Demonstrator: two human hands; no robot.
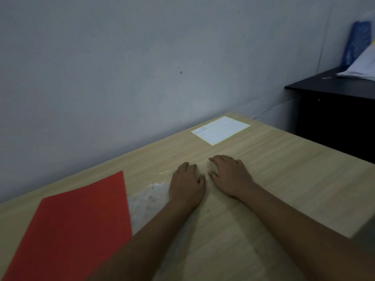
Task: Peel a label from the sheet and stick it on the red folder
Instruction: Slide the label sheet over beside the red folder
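Observation:
The red folder [77, 226] lies flat on the wooden table at the near left. A white label sheet [221, 129] lies flat near the table's far edge, by the wall. My left hand [186, 185] and my right hand [231, 175] rest palm down side by side on the table's middle, between folder and sheet. Both hold nothing and their fingers lie loosely spread. The sheet is well beyond my fingertips.
The light wooden table [284, 179] ends at the right in a slanted edge. A whitish worn patch [148, 201] marks its surface beside the folder. A black cabinet [336, 110] with papers [361, 67] and a blue package [357, 41] stands at the far right.

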